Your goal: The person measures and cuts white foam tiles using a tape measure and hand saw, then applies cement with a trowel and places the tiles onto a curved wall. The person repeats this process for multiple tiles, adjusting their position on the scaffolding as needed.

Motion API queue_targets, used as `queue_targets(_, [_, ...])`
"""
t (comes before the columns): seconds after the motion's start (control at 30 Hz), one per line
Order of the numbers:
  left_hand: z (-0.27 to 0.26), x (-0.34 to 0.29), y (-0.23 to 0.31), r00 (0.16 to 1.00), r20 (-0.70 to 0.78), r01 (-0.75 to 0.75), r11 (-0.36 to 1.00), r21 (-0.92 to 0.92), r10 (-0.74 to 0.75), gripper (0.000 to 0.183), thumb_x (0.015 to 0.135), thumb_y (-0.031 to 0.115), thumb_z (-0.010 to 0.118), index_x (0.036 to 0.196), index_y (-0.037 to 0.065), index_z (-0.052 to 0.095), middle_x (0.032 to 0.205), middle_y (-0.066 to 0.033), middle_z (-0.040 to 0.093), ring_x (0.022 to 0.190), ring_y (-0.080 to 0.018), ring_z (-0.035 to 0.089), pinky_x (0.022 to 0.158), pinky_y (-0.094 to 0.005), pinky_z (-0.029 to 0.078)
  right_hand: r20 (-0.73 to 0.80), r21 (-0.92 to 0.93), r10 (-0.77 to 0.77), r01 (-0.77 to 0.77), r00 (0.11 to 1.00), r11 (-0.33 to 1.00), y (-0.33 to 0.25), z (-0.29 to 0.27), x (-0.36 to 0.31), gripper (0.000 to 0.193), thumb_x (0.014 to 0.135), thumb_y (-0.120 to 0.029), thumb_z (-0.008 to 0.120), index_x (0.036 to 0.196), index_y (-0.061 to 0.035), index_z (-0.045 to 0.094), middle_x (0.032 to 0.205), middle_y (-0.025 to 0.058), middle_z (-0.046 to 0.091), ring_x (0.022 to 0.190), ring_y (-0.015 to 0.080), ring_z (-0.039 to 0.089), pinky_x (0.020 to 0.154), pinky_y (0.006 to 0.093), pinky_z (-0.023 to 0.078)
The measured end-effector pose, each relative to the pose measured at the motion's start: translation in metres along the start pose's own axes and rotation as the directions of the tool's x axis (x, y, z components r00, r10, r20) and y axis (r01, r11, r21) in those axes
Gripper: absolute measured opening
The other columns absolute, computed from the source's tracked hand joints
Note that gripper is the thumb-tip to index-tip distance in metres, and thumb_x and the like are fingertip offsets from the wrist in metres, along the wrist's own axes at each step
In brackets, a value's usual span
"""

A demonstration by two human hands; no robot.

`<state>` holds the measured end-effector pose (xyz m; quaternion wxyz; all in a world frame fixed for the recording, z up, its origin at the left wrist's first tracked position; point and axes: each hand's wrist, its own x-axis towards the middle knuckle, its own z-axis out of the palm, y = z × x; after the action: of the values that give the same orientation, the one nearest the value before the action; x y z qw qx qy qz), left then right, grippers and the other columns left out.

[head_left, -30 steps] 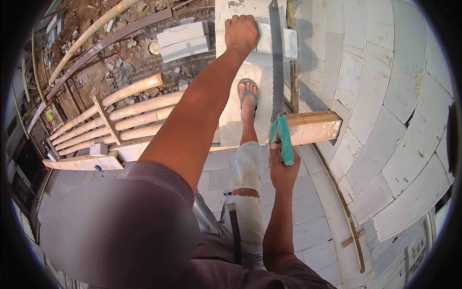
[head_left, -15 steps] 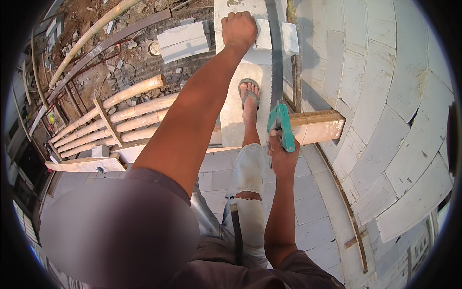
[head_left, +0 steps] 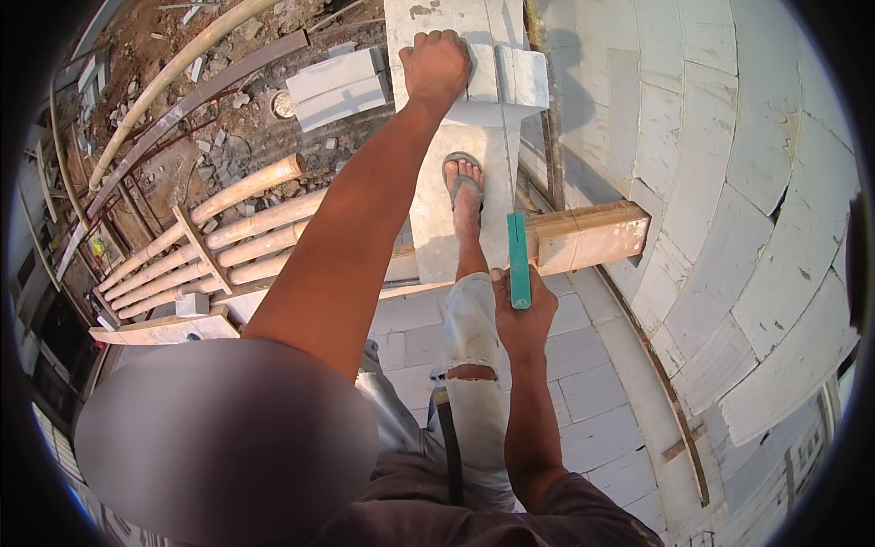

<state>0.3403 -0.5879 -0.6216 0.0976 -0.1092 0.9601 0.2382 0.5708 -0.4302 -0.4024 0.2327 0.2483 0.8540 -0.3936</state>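
My right hand (head_left: 527, 319) is wrapped around the teal handle of a handsaw (head_left: 519, 260). The thin blade stands edge-on and runs away from me, across the top of a white lightweight block (head_left: 484, 75). This block lies crosswise on a pale board (head_left: 428, 210), with part of it to the right of the blade. At its left end my left hand (head_left: 437, 68) presses down with curled fingers; the fingertips are partly hidden. A sandalled foot (head_left: 467, 182) rests on the board on the near side of the block.
A wooden beam (head_left: 592, 235) crosses under the board. To the right rises a white block wall (head_left: 702, 210). On the left are bamboo poles (head_left: 246, 219), rubble ground (head_left: 246, 118) and other white blocks (head_left: 337, 87). Grey paving (head_left: 592, 392) lies below.
The saw has turned from showing its blade's flat side to standing edge-on across the block. My right hand has turned with the handle, while my left hand stays at the block's left end.
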Motion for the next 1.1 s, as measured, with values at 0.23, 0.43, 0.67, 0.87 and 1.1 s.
queue_targets(0.23, [0.008, 0.000, -0.011, 0.980, -0.151, 0.075, 0.945, -0.319, -0.128, 0.030, 0.093, 0.029, 0.058, 0.098, 0.001, 0.069, 0.098, -0.0202, 0.067, 0.101, -0.0388, 0.060, 0.086, -0.0496, 0.050, -0.005, 0.144, 0.084, -0.083, 0.996, 0.986, -0.001, 0.000, -0.038, 0.032, 0.089, -0.027, 0.074, 0.094, 0.0031, 0.066, 0.069, 0.0088, 0.064, 0.062, 0.0145, 0.058, 0.061, 0.0321, 0.049])
queue_targets(0.43, [0.012, 0.003, -0.012, 0.972, -0.140, 0.129, 0.930, -0.344, -0.187, 0.032, 0.091, 0.030, 0.059, 0.094, 0.000, 0.069, 0.096, -0.0264, 0.067, 0.092, -0.0450, 0.065, 0.083, -0.0509, 0.051, 0.041, 0.172, 0.117, -0.123, 0.992, 0.977, -0.004, 0.006, -0.028, 0.030, 0.091, -0.026, 0.073, 0.095, 0.0028, 0.066, 0.072, 0.0077, 0.065, 0.064, 0.0131, 0.056, 0.064, 0.0298, 0.048])
queue_targets(0.67, [0.006, -0.002, -0.011, 0.973, -0.139, 0.130, 0.934, -0.332, -0.185, 0.034, 0.094, 0.031, 0.055, 0.092, -0.001, 0.067, 0.097, -0.0264, 0.067, 0.093, -0.0455, 0.064, 0.085, -0.0524, 0.050, 0.107, 0.205, 0.207, -0.225, 0.973, 0.953, -0.012, 0.001, -0.038, 0.024, 0.092, -0.022, 0.072, 0.094, 0.0015, 0.067, 0.068, 0.0047, 0.062, 0.063, 0.0118, 0.052, 0.061, 0.0271, 0.045])
queue_targets(0.87, [-0.003, -0.008, -0.004, 0.986, -0.044, 0.139, 0.941, -0.308, -0.160, 0.031, 0.096, 0.028, 0.055, 0.097, -0.002, 0.065, 0.104, -0.0207, 0.066, 0.104, -0.0395, 0.060, 0.089, -0.0492, 0.051, 0.113, 0.136, 0.215, -0.229, 0.970, 0.964, -0.011, -0.002, -0.046, 0.024, 0.091, -0.020, 0.071, 0.087, 0.0022, 0.064, 0.066, 0.0031, 0.060, 0.060, 0.0111, 0.048, 0.058, 0.0294, 0.043])
queue_targets(1.1, [-0.004, -0.001, -0.002, 0.983, 0.033, 0.180, 0.938, -0.295, -0.178, 0.030, 0.096, 0.027, 0.056, 0.101, 0.000, 0.066, 0.110, -0.0168, 0.065, 0.110, -0.0350, 0.058, 0.092, -0.0461, 0.051, 0.135, 0.148, 0.184, -0.204, 0.974, 0.968, -0.012, 0.007, -0.001, 0.022, 0.091, -0.019, 0.072, 0.094, 0.0022, 0.067, 0.070, 0.0053, 0.063, 0.066, 0.0124, 0.058, 0.065, 0.0295, 0.049])
